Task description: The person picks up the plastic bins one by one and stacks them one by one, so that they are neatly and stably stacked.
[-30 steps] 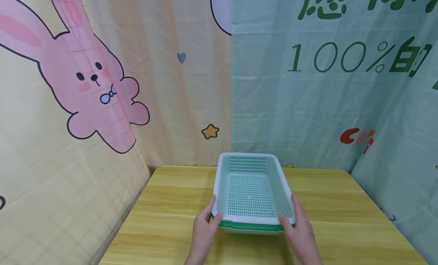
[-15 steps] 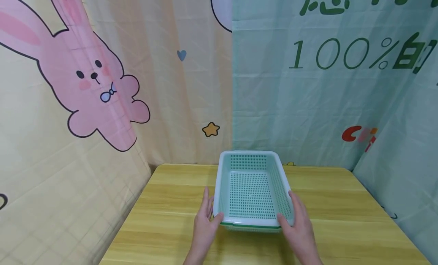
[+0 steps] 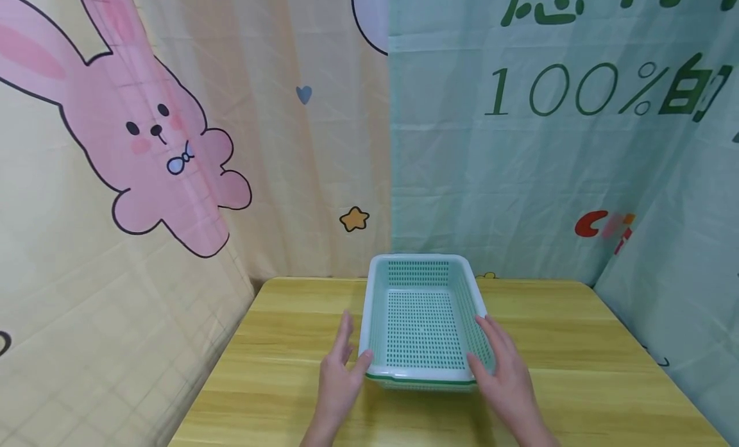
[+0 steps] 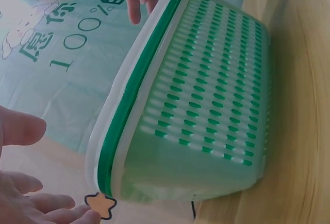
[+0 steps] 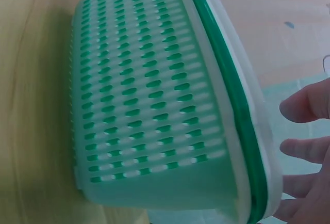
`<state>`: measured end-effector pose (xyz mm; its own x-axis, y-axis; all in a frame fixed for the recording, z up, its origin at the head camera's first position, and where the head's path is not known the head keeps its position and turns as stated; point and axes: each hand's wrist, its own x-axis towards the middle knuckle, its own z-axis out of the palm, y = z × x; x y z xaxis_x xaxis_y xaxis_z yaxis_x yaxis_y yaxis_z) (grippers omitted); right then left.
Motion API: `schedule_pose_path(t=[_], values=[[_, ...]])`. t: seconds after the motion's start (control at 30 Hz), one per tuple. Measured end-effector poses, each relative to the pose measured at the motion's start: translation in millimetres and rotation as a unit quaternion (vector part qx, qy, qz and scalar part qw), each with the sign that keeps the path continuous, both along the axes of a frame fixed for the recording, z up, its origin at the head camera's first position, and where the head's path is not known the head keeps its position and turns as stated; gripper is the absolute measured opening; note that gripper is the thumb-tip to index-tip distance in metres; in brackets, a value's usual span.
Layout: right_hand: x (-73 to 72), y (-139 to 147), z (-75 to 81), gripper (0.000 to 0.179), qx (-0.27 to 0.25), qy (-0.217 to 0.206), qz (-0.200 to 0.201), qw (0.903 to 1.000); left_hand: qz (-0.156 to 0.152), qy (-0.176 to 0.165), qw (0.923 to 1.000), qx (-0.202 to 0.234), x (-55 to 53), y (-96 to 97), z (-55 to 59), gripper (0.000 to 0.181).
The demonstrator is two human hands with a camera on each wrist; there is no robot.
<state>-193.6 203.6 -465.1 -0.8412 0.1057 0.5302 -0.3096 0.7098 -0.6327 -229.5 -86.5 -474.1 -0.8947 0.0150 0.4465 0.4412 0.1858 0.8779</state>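
A stack of nested plastic baskets (image 3: 416, 374) stands on the table, pale green and perforated, with white and green rims lying one over another. At its left side my left hand (image 3: 337, 376) has its fingers extended and thumb spread, a small gap from the rim in the left wrist view. On the other side, my right hand (image 3: 508, 376) hovers by the near right corner. Its fingers are fairly straight and overlap the rim in the head view; in the right wrist view the thumb is apart from it, and contact of the other fingertips cannot be told.
The wood-grain table (image 3: 288, 351) reaches back to a printed curtain (image 3: 323, 158), with a pink rabbit on the left part. Another pale curtain (image 3: 693, 254) hangs along the right side.
Both hands have loosened from the rim; the left has drawn slightly left and the right fingers have lifted. The stacked baskets sit closer together, with less of the green rim showing.
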Motion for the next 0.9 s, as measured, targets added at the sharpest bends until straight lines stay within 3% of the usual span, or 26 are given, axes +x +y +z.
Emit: schedule_pose_path(t=[0.13,0.23,0.53,0.73,0.9], values=[[-3.0,1.2,6.4,0.068,0.025,0.012,0.007,0.9996,0.053,0.019,0.9968,-0.057,0.9,-9.6,6.8,0.078],[-4.3,2.8,9.4,0.068,0.043,0.018,0.007,0.9989,0.087,0.044,0.9894,-0.108,0.6,-17.3,12.2,0.077],[-4.9,12.6,15.0,0.073,0.086,0.059,0.002,0.9945,0.132,0.164,0.9513,-0.225,-0.6,-34.4,23.6,0.081],[-4.4,24.1,24.5,0.074,0.110,0.056,-0.007,0.9923,0.150,0.181,0.9343,-0.268,-1.6,-46.7,30.7,0.080],[-2.8,36.0,29.2,0.074,0.121,0.030,-0.028,0.9918,0.163,0.162,0.9288,-0.291,-1.8,-60.3,32.7,0.077]])
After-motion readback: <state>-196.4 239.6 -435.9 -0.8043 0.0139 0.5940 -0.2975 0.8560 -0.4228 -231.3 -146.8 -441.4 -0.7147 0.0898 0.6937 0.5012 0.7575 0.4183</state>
